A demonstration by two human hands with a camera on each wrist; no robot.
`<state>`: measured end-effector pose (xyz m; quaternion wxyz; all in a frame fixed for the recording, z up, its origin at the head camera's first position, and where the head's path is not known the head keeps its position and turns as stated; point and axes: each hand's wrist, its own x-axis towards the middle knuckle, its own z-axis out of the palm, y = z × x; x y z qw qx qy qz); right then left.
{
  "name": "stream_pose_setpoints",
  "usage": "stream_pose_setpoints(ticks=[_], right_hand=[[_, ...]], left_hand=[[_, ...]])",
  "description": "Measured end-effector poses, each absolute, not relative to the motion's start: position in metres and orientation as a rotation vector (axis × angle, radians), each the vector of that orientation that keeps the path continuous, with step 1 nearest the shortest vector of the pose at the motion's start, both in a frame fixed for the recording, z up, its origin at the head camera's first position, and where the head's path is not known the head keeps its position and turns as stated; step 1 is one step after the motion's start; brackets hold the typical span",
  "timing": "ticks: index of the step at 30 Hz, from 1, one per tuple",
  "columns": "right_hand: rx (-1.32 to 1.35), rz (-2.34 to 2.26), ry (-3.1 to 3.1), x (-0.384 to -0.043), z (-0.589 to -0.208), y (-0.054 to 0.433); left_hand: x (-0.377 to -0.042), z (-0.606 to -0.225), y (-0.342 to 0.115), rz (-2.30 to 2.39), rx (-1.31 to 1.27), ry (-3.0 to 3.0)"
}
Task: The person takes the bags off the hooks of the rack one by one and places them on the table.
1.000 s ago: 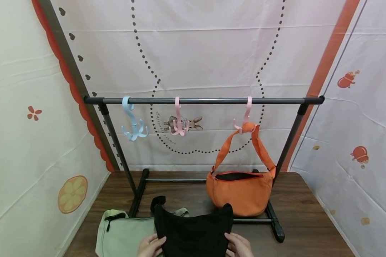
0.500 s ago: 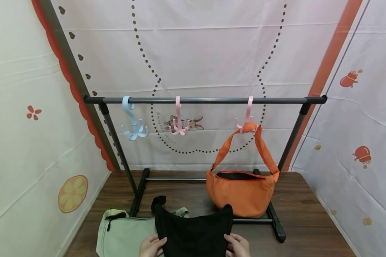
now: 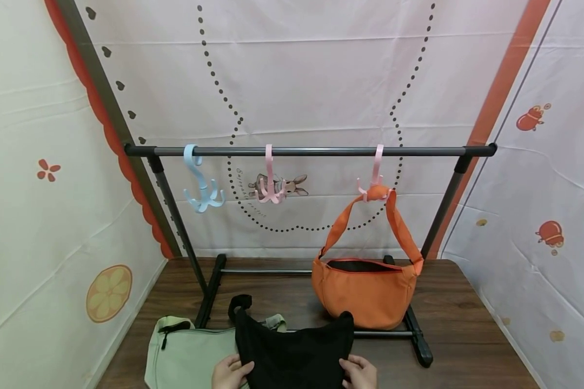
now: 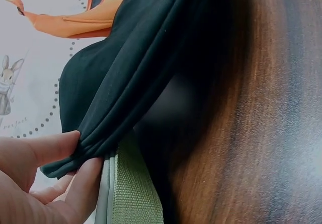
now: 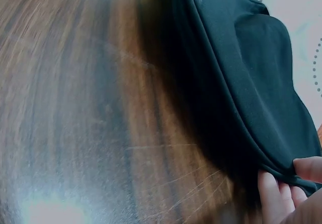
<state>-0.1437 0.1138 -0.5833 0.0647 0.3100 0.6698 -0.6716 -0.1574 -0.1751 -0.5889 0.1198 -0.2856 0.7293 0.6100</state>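
A black cloth bag is stretched between both hands at the front of the table. My left hand pinches its left edge; in the left wrist view the thumb and fingers close on a folded corner. On the other side my right hand pinches the right edge, and the right wrist view shows its thumb over the cloth. A light green bag lies on the table at left, partly covered by the black one. Its woven strap shows beside the left hand.
A black metal rack stands behind the hands. From its bar hang a blue hook, a pink hook and another pink hook, which holds an orange bag. Printed cloth walls enclose the wooden table.
The orange bag has swung slightly to the right on its hook. Both hands keep their hold on the black bag with almost no movement; the head view shifts slightly.
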Motion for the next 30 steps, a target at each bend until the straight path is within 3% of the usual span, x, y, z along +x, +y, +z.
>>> stream_pose_setpoints(ticks=[11, 23, 30], right_hand=[[0.923, -1.965, 2.168, -0.145, -0.594, 0.111], [0.881, -1.878, 2.231, -0.147, -0.593, 0.114], [0.792, -1.899, 2.255, -0.145, -0.588, 0.12]], left_hand=[[-0.152, -0.588, -0.161, 1.782, -0.877, 2.212], [-0.158, -0.614, -0.168, 1.73, -0.848, 2.255], [-0.153, -0.597, -0.165, 1.656, -0.813, 2.327]])
